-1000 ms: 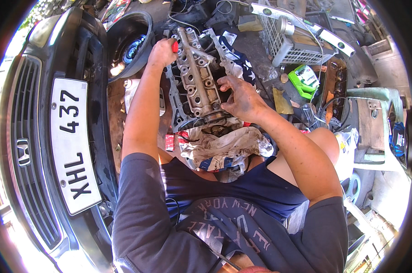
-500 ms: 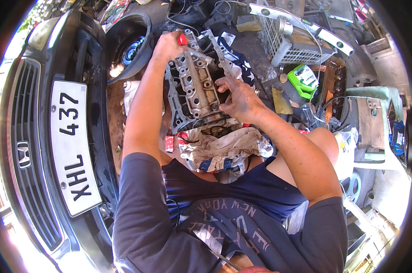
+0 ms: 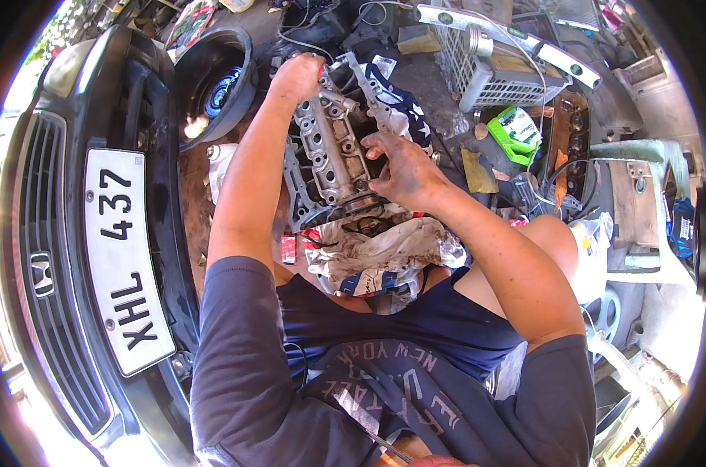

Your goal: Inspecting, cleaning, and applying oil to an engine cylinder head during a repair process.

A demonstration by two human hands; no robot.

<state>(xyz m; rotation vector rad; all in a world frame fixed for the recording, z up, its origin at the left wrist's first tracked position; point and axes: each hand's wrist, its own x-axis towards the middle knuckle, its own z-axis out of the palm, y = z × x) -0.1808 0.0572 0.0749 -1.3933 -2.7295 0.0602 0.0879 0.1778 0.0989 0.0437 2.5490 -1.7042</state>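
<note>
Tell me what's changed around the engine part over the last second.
The left hand, gripping a red object, has moved rightward over the far end of the engine part, now covering it; less red shows. The view shifted slightly. Nothing was visibly let go or newly grasped. The right hand stays open by the part's right side; the green container stayed put.

Round black plastic basin [image 3: 241,66] sits left of long grey metal cylinder head [image 3: 331,148]; boxy grey plastic crate [image 3: 516,93] apparently right-behind.
</note>
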